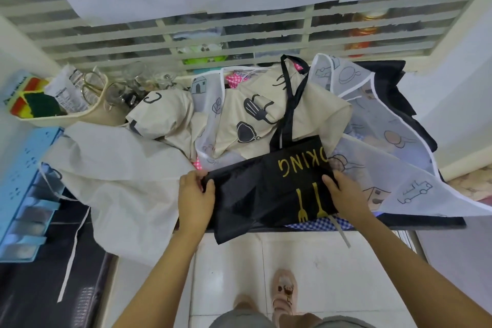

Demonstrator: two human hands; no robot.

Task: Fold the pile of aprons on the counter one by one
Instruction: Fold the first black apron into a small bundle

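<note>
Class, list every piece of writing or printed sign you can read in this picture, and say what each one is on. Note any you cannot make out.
"KING", in gold and upside down to the camera, its start folded under: on the black apron held by both hands.
Gold fork shapes, no words: same apron.
Print on the white packet in the tray: too small to read.
Dark lettering on the sponge pack: blurred, unreadable.

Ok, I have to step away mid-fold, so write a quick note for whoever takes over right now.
Left hand grips the left edge of the black apron; right hand grips its right edge.
The black apron lies partly folded at the counter's front, its strap trailing over the pile.
Unfolded: cream printed apron, sheer white apron, plain white apron.
No finished stack visible.
</note>
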